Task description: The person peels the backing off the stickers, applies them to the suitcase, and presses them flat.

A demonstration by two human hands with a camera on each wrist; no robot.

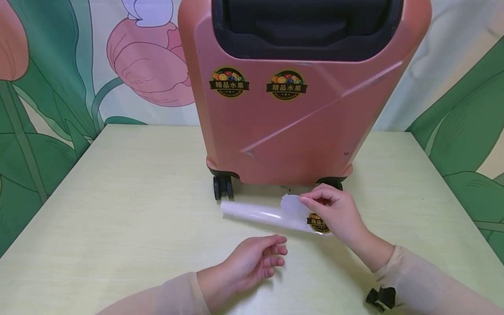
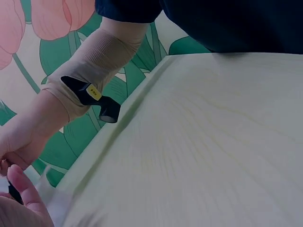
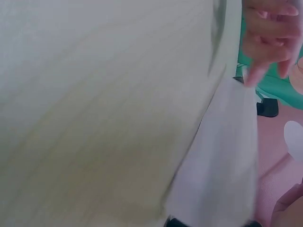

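My right hand (image 1: 342, 214) pinches a round sticker (image 1: 292, 206) between thumb and fingertips, its pale back facing the head camera. Just below it a curled glossy white sticker sheet (image 1: 252, 211) lies on the table, with a printed fruit sticker (image 1: 317, 223) at its right end, partly behind the hand. My left hand (image 1: 252, 262) hovers nearer the front, fingers loosely curled and holding nothing. A pink suitcase (image 1: 275, 135) stands upright behind the sheet, bearing two fruit stickers (image 1: 229, 82) side by side below its black handle recess. The sheet (image 3: 218, 156) looks blurred in the right wrist view.
The suitcase's black wheels (image 1: 223, 187) stand on the pale wooden table (image 1: 130, 210). A curtain with flowers and leaves (image 1: 55, 65) hangs behind and along the sides. On the right sleeve sits a black wrist camera (image 1: 381, 299).
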